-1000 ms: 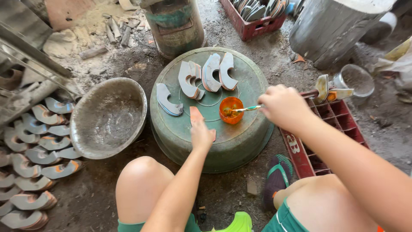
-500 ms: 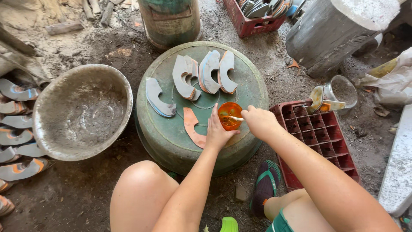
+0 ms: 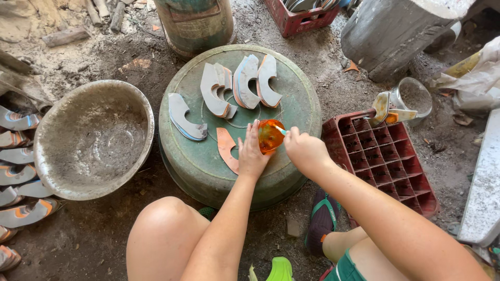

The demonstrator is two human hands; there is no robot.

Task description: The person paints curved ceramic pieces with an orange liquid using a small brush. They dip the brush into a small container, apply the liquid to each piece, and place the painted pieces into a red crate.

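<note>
Head view, looking down over my knees: I see both hands meeting on the upturned green basin (image 3: pixel 208 171) that serves as a work surface. My left hand (image 3: pixel 251 153) lies flat near the basin's front edge, fingers stretched out and pressing down an orange curved sole piece (image 3: pixel 226 148), fingertips touching a small orange cup (image 3: pixel 270 136) just beside it. My right hand (image 3: pixel 304 151) is closed in a pinch around a thin brush (image 3: pixel 280 130) whose tip sits in that cup, at the basin's centre. Farther back on the basin lie grey curved sole pieces (image 3: pixel 245 83), one set apart to the left (image 3: pixel 183 117). Left of the basin stands a dusty metal bowl (image 3: pixel 94 140), with more sole pieces (image 3: pixel 21 171) on the ground beyond it. Right of the basin sits a red plastic crate (image 3: pixel 388 161), a glass jar (image 3: pixel 414 96) behind it. Beyond the basin's far edge stands a green drum (image 3: pixel 195 23)
</note>
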